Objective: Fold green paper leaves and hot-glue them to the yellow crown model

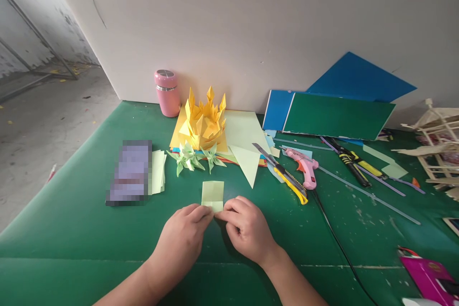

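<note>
A small pale green paper (213, 192) lies flat on the green table (71, 229), near the front edge and about midway across; its near edge is folded up. The left hand (186, 236) and the right hand (247, 229) meet at that edge, fingertips almost touching each other; each has thumb and fingers drawn together, pinching the paper's near fold; the far half of the paper lies free.

Just beyond the paper sit two green flowers (186, 158); behind them stands a yellow crown (204, 122) on a pile of coloured sheets (244, 129), close to the far white wall (251, 19); a pink flask (167, 92) stands upright to the left of the crown, against the wall. To the left of the paper lies a stack of slips (158, 172), touching a blurred rectangle (131, 172).

To the right lie a yellow cutter (289, 180) and, just beside it, a pink glue gun (305, 167); a black cord (333, 239) runs from the gun toward the near edge. Farther right a green board (337, 117) and a blue board (358, 79) lean at the wall; a stick model (437, 148) stands at the far right edge; a magenta thing (426, 277) lies at the near right corner, too cut off to tell.
</note>
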A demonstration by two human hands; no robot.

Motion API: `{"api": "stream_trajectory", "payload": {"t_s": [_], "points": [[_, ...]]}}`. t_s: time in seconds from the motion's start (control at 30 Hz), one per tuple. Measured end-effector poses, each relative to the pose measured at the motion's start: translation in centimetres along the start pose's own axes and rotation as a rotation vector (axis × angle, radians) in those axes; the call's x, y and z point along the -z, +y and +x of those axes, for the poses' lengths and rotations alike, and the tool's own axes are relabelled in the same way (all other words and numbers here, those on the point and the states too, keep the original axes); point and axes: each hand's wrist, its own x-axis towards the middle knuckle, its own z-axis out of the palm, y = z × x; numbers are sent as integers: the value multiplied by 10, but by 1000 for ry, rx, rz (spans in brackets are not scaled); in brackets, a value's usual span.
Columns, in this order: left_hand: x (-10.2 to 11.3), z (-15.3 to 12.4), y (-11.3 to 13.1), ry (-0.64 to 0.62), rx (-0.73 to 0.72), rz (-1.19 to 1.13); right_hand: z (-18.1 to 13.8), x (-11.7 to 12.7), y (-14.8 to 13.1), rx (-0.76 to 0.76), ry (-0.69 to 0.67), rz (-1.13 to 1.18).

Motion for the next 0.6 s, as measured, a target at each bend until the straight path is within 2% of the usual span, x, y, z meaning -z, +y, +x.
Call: {"api": "stream_trajectory", "payload": {"t_s": [0.27, 0.4, 0.53, 0.6], "points": [[10, 5, -11, 17, -33, 23, 2, 0, 14, -41, 59, -49], [13, 6, -13, 16, -26, 16, 2, 3, 20, -105, 96, 56], [11, 7, -16, 41, -35, -45, 5, 0, 19, -207, 218, 146], [10, 8, -18, 53, -46, -76, 6, -3, 17, -247, 229, 172]]}}
